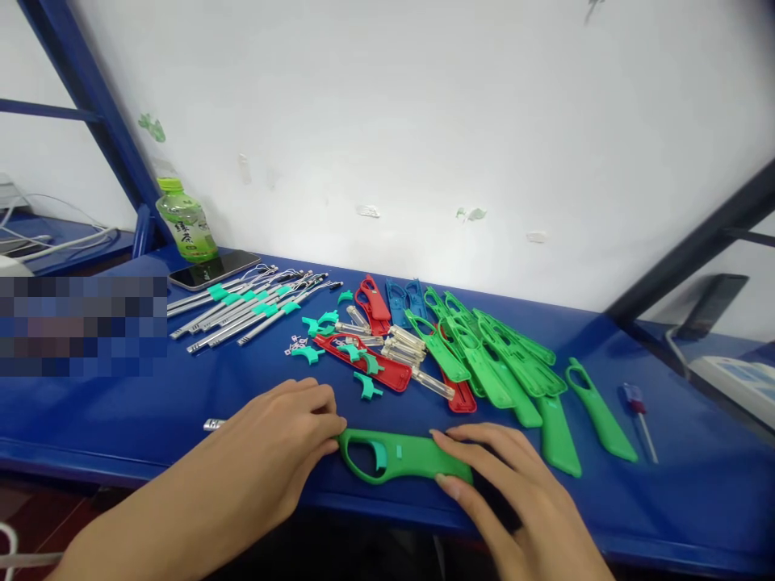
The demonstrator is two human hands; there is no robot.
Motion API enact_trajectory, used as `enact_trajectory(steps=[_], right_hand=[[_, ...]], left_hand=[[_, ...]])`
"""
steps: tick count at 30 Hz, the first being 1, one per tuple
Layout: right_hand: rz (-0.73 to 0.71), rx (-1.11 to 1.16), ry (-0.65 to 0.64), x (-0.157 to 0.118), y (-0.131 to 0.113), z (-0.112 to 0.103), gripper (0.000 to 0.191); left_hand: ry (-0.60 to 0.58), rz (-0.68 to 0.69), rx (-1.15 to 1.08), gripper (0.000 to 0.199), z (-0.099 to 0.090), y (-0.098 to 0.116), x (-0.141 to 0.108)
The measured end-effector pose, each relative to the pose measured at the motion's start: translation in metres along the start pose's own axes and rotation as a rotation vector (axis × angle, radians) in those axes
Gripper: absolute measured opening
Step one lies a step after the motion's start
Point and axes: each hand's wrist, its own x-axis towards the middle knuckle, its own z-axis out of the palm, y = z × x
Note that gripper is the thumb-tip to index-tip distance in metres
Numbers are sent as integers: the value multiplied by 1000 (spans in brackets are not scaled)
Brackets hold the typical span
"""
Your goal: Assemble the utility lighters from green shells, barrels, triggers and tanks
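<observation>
Green utility lighter (417, 456) lies left-to-right along the blue table (121, 407)'s near edge. Left hand (282, 428) is pinching its left end, right hand (514, 476) has thumb and fingers gripping the right.

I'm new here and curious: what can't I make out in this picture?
In the head view:
Most of the nearest silver rod: hidden by the left hand.
Inside of the green handle: hidden by its shell.
Finest print on the bottle: too small.
Far-left area: blurred by a pixelated patch.
</observation>
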Motion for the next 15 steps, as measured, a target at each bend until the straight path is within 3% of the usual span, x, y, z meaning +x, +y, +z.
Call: enact_trajectory(steps=[5, 9, 15], right_hand=[[-62, -88, -27, -3, 0, 4, 46], [-198, -101, 1, 6, -7, 8, 38], [-183, -17, -4, 11, -13, 10, 33]], left_hand=[[-6, 7, 25, 27, 7, 10, 5], [-4, 36, 87, 28, 12, 15, 6], [124, 55, 298, 39, -2, -6, -12]])
